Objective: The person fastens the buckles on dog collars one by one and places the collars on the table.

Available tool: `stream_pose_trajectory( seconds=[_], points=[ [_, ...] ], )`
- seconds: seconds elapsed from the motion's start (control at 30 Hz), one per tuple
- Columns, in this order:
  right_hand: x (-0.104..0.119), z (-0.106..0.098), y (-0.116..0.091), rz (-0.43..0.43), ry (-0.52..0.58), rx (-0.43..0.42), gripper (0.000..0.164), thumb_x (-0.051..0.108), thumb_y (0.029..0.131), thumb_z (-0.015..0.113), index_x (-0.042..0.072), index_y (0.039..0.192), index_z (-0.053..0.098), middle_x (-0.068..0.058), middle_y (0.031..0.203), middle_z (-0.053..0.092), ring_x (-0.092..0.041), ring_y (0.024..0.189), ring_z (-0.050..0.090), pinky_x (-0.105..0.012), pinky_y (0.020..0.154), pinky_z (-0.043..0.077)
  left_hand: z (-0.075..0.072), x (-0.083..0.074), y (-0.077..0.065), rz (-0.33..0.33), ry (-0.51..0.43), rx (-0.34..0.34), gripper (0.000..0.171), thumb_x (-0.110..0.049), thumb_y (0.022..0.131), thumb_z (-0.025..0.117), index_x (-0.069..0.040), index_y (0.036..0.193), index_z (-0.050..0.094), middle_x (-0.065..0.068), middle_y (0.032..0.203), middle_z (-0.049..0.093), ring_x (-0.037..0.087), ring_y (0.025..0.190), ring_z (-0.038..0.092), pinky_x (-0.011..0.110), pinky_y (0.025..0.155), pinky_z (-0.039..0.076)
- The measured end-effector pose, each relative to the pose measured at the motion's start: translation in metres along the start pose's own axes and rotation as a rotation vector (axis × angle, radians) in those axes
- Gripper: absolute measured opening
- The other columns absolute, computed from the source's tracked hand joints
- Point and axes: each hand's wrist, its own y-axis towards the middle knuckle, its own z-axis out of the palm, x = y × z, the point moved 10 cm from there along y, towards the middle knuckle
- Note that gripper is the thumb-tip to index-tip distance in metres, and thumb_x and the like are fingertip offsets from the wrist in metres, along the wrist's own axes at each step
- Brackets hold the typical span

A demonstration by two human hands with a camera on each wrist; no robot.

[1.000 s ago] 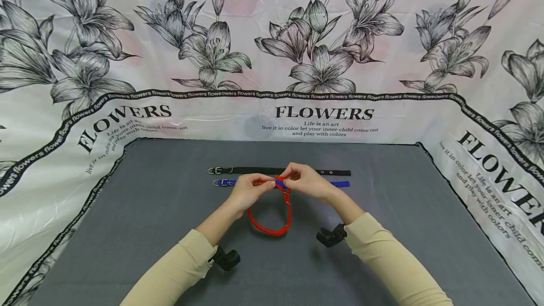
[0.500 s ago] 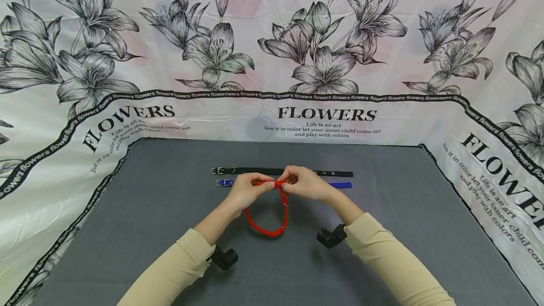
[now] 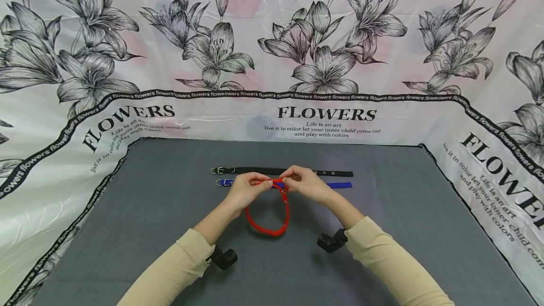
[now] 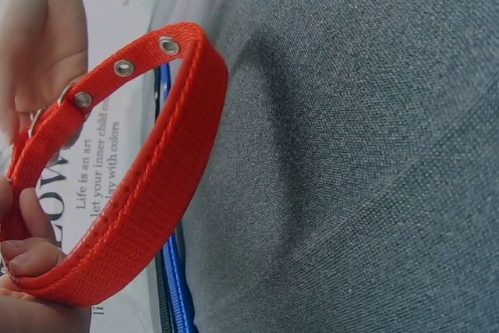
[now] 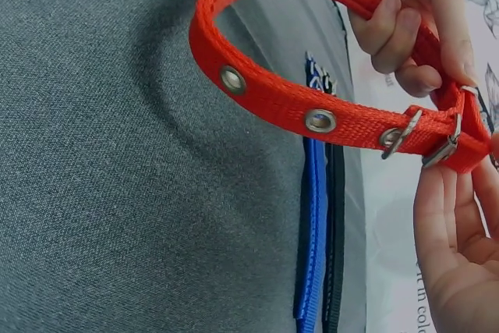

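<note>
A red collar point(image 3: 272, 233) hangs as a closed loop between the two hands, its shadow on the cloth below. My left hand point(image 3: 245, 190) grips the strap at the upper left of the loop. At the buckle end, my right hand point(image 3: 307, 183) pinches the top of the collar. Metal eyelets line the strap point(image 5: 273, 99) in the right wrist view, and a metal buckle point(image 5: 444, 150) sits right above the right fingers, with the strap threaded through it. In the left wrist view, the left fingers point(image 4: 31, 259) curl round the padded band.
Behind the hands, a black collar point(image 3: 331, 173) and a blue collar point(image 3: 340, 185) lie straight and parallel on the grey cloth point(image 3: 170, 230), partly covered by the hands. A white flower-printed sheet point(image 3: 238, 122) rises at the back and sides.
Both hands stay at the top of the red collar, making small finger movements. The right hand has shifted slightly right from the left one over the last half second. The other collars stay in place.
</note>
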Motion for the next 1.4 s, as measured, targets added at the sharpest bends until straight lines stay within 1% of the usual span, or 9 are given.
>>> stream_pose_trajectory(
  seconds=[0.07,0.17,0.4,0.5,0.67,0.8,1.0,1.2,1.4],
  points=[
    [-0.002,-0.001,-0.001,0.015,0.038,-0.002,0.023,0.02,0.093,0.055,0.005,0.11,0.057,-0.016,0.101,0.062,-0.02,0.088,0.062,-0.047,0.088,0.047,-0.001,0.001,0.001,-0.007,-0.007,-0.014,0.023,-0.028,0.08,0.072,-0.013,0.097,0.07,0.001,0.085,0.07,0.017,0.081,0.057,0.027,0.063,0.038],
    [-0.003,-0.001,-0.001,0.013,0.05,0.003,0.023,0.019,0.093,0.055,0.003,0.109,0.056,-0.019,0.104,0.06,-0.019,0.09,0.062,-0.045,0.088,0.048,-0.001,0.001,0.0,-0.015,-0.011,-0.021,0.023,-0.029,0.08,0.072,-0.014,0.097,0.07,0.0,0.084,0.07,0.017,0.079,0.054,0.027,0.062,0.037],
    [0.026,0.005,-0.015,-0.025,0.068,0.055,0.014,0.007,0.092,0.054,-0.003,0.102,0.055,-0.016,0.098,0.063,-0.023,0.09,0.062,-0.051,0.087,0.046,0.004,0.002,-0.003,-0.026,-0.011,-0.005,0.027,-0.031,0.08,0.072,-0.012,0.098,0.068,0.001,0.086,0.069,0.015,0.084,0.056,0.028,0.068,0.04],
    [0.029,0.005,-0.016,-0.039,0.053,0.044,0.012,0.006,0.091,0.055,-0.003,0.098,0.056,-0.016,0.096,0.063,-0.022,0.089,0.062,-0.05,0.086,0.047,0.005,0.003,-0.003,-0.032,-0.011,-0.004,0.028,-0.03,0.081,0.071,-0.01,0.1,0.068,0.001,0.087,0.069,0.014,0.084,0.056,0.027,0.068,0.04],
    [0.034,0.005,-0.017,-0.07,-0.018,0.012,0.01,0.008,0.09,0.057,-0.001,0.093,0.058,-0.014,0.091,0.065,-0.026,0.084,0.062,-0.052,0.082,0.047,0.005,0.003,-0.002,-0.034,-0.006,-0.013,0.027,-0.024,0.084,0.068,-0.006,0.103,0.067,0.002,0.088,0.069,0.015,0.085,0.057,0.028,0.069,0.042],
    [0.037,0.005,-0.018,-0.087,-0.042,0.013,0.01,0.009,0.091,0.056,0.0,0.094,0.059,-0.014,0.092,0.065,-0.027,0.083,0.061,-0.052,0.081,0.047,0.004,0.003,-0.002,-0.024,-0.019,-0.02,0.027,-0.025,0.083,0.069,-0.006,0.102,0.067,0.001,0.087,0.069,0.014,0.085,0.057,0.028,0.069,0.042],
    [0.039,0.007,-0.02,-0.098,-0.029,0.044,0.01,0.005,0.092,0.053,-0.002,0.097,0.058,-0.018,0.094,0.065,-0.026,0.085,0.06,-0.046,0.08,0.05,0.004,0.005,-0.003,-0.028,-0.029,-0.038,0.029,-0.032,0.079,0.072,-0.012,0.099,0.069,0.0,0.087,0.069,0.014,0.086,0.058,0.029,0.072,0.041],
    [0.04,0.009,-0.02,-0.118,-0.064,0.049,0.009,0.005,0.092,0.053,-0.001,0.095,0.059,-0.015,0.094,0.064,-0.024,0.084,0.059,-0.045,0.079,0.05,0.006,0.006,-0.005,-0.043,-0.031,-0.04,0.029,-0.034,0.079,0.073,-0.013,0.097,0.068,0.001,0.087,0.068,0.016,0.086,0.055,0.03,0.072,0.041],
    [0.032,0.01,-0.015,-0.146,-0.101,0.046,0.008,0.008,0.092,0.054,0.003,0.094,0.06,-0.01,0.094,0.065,-0.021,0.084,0.059,-0.035,0.074,0.049,0.007,0.005,-0.006,-0.043,-0.017,-0.03,0.025,-0.033,0.081,0.071,-0.013,0.096,0.068,0.0,0.086,0.067,0.016,0.082,0.053,0.028,0.067,0.041]
  ],
)
